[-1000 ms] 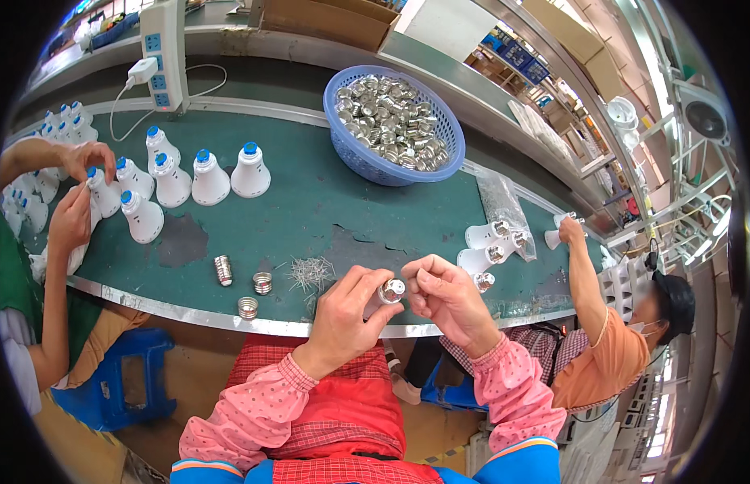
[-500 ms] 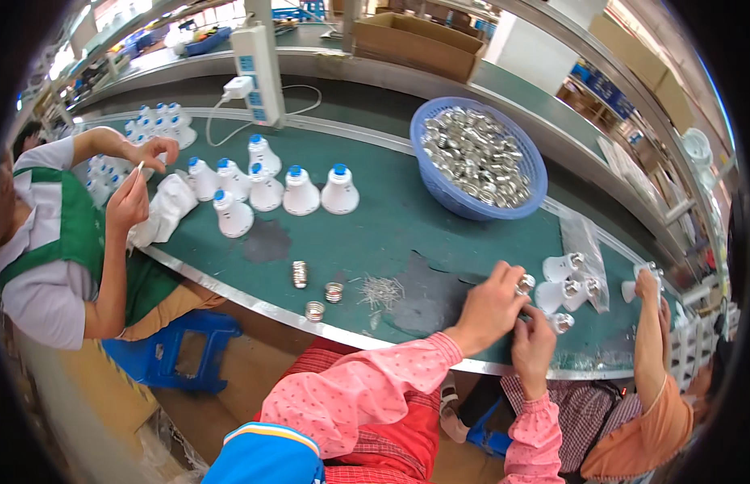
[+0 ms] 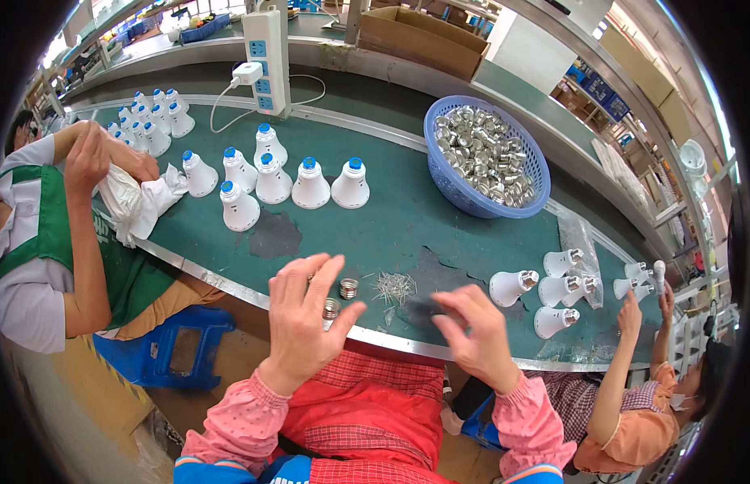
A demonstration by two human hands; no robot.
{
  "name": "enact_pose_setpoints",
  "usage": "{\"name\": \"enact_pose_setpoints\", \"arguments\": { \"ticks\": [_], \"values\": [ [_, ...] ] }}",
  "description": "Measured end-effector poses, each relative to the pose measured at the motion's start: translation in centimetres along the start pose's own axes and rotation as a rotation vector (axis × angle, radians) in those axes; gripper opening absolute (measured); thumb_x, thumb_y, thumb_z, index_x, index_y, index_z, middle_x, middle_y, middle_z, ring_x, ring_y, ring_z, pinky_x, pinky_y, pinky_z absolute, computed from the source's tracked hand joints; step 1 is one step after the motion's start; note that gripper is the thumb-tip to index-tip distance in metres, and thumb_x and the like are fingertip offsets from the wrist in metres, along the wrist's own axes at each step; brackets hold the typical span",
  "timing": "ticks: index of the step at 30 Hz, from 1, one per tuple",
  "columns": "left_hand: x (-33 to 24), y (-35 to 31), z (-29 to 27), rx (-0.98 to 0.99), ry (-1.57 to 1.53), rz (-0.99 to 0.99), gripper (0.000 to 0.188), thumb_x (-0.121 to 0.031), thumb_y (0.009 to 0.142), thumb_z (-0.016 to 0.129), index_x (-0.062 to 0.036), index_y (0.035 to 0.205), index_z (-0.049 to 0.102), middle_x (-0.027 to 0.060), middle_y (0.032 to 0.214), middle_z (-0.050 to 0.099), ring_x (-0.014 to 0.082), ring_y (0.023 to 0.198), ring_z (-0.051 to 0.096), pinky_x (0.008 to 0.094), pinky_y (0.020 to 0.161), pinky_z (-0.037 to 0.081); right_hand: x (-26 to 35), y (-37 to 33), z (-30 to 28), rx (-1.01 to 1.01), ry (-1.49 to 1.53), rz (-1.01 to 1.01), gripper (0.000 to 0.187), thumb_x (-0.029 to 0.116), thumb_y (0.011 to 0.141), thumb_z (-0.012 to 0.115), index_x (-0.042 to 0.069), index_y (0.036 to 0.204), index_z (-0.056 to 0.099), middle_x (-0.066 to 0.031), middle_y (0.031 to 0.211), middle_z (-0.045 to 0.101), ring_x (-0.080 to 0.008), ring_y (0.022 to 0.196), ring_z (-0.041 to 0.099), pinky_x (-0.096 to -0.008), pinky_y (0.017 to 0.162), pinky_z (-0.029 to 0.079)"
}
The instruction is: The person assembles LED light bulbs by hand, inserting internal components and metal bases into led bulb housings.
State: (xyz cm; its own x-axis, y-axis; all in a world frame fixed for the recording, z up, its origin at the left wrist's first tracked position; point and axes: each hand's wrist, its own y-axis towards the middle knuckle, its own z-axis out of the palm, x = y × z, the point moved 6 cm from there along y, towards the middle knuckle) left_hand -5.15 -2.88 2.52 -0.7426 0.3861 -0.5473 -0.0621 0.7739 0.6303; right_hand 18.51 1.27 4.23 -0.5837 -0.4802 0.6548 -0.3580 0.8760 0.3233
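Hovering spread, the left hand is framing a metal cap at the bench edge — likely light, stiff, slick, best pinched by its sides — while the right hand is hanging spread, empty.

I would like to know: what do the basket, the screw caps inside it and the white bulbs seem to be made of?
Basket: probably plastic; blue, perforated wall.
Screw caps: apparently metal; silvery, with bright glints.
White bulbs: likely plastic, smooth and fairly matte, though a coating could hide another material.
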Motion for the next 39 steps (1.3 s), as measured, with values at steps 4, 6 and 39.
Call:
{"name": "enact_pose_setpoints", "arguments": {
  "ticks": [4,6,39],
  "values": [
    [2.5,-0.8,0.8,0.23,0.136,-0.087,0.091,-0.034,0.069,0.09,-0.0107,0.148,0.051,0.0211,0.145,0.045,0.0439,0.137,0.041,0.0541,0.106,0.035,0.4,2.6,3.4,0.061,-0.056,-0.123,0.028,-0.002,0.083,0.073,0.002,0.111,0.07,-0.011,0.099,0.064,-0.0227,0.078,0.065,-0.032,0.066,0.052],
    [3.1,-0.4,1.6,0.285,0.157,-0.039,0.089,-0.034,0.069,0.09,-0.0136,0.147,0.052,0.0211,0.147,0.044,0.044,0.138,0.04,0.0526,0.106,0.036,1.0,3.1,4.3,0.076,-0.094,-0.168,0.029,-0.002,0.083,0.073,0.002,0.112,0.07,-0.0115,0.102,0.064,-0.0234,0.08,0.065,-0.0326,0.066,0.052],
    [8.4,1.8,2.6,-0.13,-0.575,-0.418,0.038,0.013,0.089,0.054,0.0065,0.126,0.06,0.0154,0.118,0.053,0.022,0.099,0.066,0.0294,0.076,0.064,2.1,18.8,6.8,0.024,-0.117,-0.189,0.028,0.002,0.083,0.076,0.001,0.109,0.066,-0.0117,0.097,0.061,-0.0239,0.08,0.066,-0.0344,0.068,0.055]
  ]
}}
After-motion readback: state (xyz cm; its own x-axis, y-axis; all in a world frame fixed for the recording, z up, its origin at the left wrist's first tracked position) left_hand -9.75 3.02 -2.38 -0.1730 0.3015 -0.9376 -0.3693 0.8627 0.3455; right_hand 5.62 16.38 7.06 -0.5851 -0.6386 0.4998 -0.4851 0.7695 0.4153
